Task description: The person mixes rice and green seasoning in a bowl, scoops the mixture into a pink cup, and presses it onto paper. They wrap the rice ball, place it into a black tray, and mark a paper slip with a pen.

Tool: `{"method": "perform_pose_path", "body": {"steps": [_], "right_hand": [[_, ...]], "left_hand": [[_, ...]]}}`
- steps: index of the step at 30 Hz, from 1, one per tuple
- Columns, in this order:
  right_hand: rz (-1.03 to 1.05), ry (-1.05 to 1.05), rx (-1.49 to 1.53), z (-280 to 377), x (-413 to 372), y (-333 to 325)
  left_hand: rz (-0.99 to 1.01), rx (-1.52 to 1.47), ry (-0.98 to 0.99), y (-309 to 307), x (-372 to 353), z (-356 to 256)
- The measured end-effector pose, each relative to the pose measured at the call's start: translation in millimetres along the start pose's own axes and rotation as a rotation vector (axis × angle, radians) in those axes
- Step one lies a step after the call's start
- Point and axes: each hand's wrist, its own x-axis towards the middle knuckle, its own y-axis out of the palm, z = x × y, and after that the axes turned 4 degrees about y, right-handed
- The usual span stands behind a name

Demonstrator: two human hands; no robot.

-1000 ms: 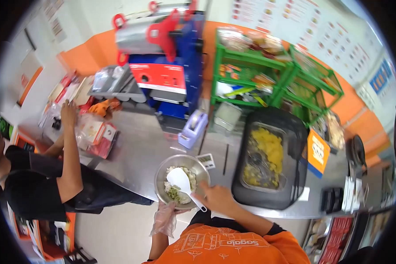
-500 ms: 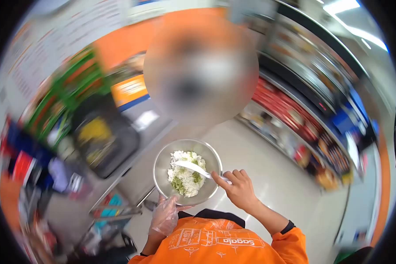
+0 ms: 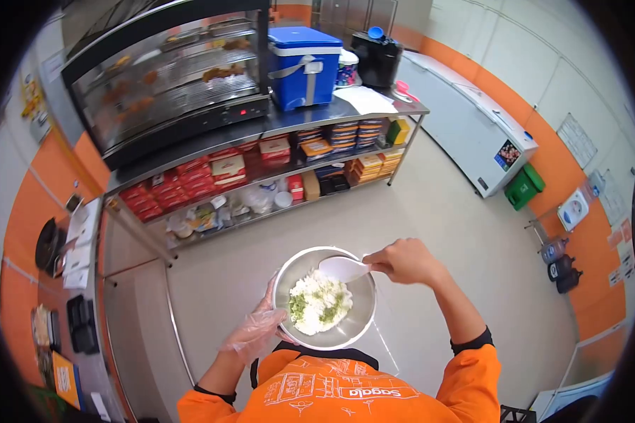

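Note:
A round steel mixing bowl [image 3: 363, 310] is held in front of my orange shirt. White rice [image 3: 319, 299] with green bits scattered over it lies in the bowl. My left hand [image 3: 255, 331], in a clear plastic glove, grips the bowl's left side, thumb over the rim. My bare right hand [image 3: 406, 262] is closed around the handle of a white rice paddle [image 3: 342, 268]. The paddle's blade reaches over the bowl's upper right rim, at the far edge of the rice. Part of my left fingers is hidden under the bowl.
Ahead is a steel shelf table [image 3: 261, 130] with a heated display case [image 3: 169, 77], a blue cooler box [image 3: 305, 70] and stacked boxes below. A white chest freezer [image 3: 466, 120] and green bin [image 3: 523, 187] stand to the right. A counter [image 3: 85, 296] runs along the left.
My view has swung right, from the crate-laden counter toward the shelf table and freezer. The bowl stays in my left hand. The paddle has shifted from across the rice to the bowl's upper right.

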Motion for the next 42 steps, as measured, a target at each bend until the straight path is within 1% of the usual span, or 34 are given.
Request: {"method": "perform_pose_path", "body": {"steps": [1,2,4,5,8,9,13,15,16,17,21,24,25,27,28,29,30,32,33,36,39,42], "right_hand": [[0.043,-0.045,0.039,-43,6,12],[0.064,-0.063,0.025,-82,36,14],[0.093,-0.093,-0.016,-125,84,14],[0.07,-0.119,-0.06,-137,97,11],[-0.125,-0.091,-0.184,-170,120,33],[-0.202,-0.089,-0.187,-191,125,40],[-0.414,0.099,-0.202,-266,137,37],[-0.484,0.196,-0.157,-309,154,45],[-0.497,0.271,-0.094,-332,169,45],[-0.507,0.34,-0.026,-356,185,46],[-0.597,0.503,0.283,-457,261,33],[-0.608,0.481,0.492,-536,316,20],[-0.601,0.448,0.586,-562,336,17],[-0.572,0.384,0.776,-611,375,11],[-0.495,0.433,0.866,-631,393,6],[-0.413,0.485,0.952,-648,407,-2],[-0.328,0.536,1.028,-668,424,-8],[-0.397,0.486,0.997,-717,462,1],[-0.428,0.462,0.982,-738,479,1],[-0.387,0.537,0.897,-800,522,-15],[-0.488,0.483,0.742,-870,578,3],[-0.338,0.505,0.652,-908,620,12]], "left_hand": [[0.035,0.002,-0.017,22,26,11],[0.096,-0.012,-0.034,25,76,4],[0.102,0.039,-0.143,22,164,-9],[0.111,0.061,-0.193,23,205,-16],[-0.112,0.006,-0.262,25,302,-24],[-0.122,-0.052,-0.236,21,339,-24],[-0.08,-0.086,-0.165,47,460,-38],[-0.046,-0.021,-0.132,60,515,-42],[-0.033,0.009,-0.111,69,542,-46],[0.03,0.028,-0.065,76,569,-46],[0.096,-0.153,-0.003,97,687,-43],[-0.034,-0.099,0.03,121,765,-56],[-0.097,-0.097,0.007,130,791,-66],[-0.12,-0.18,0.044,136,846,-71],[-0.133,-0.225,0.055,136,871,-70],[-0.175,-0.2,0.061,139,896,-68],[-0.173,-0.209,0.076,145,919,-75],[-0.172,-0.233,0.111,159,964,-89],[-0.212,-0.154,0.073,166,992,-95],[-0.228,-0.246,0.108,184,1071,-93],[-0.261,-0.23,0.117,194,1150,-89],[-0.343,-0.238,0.097,197,1202,-68]]}}
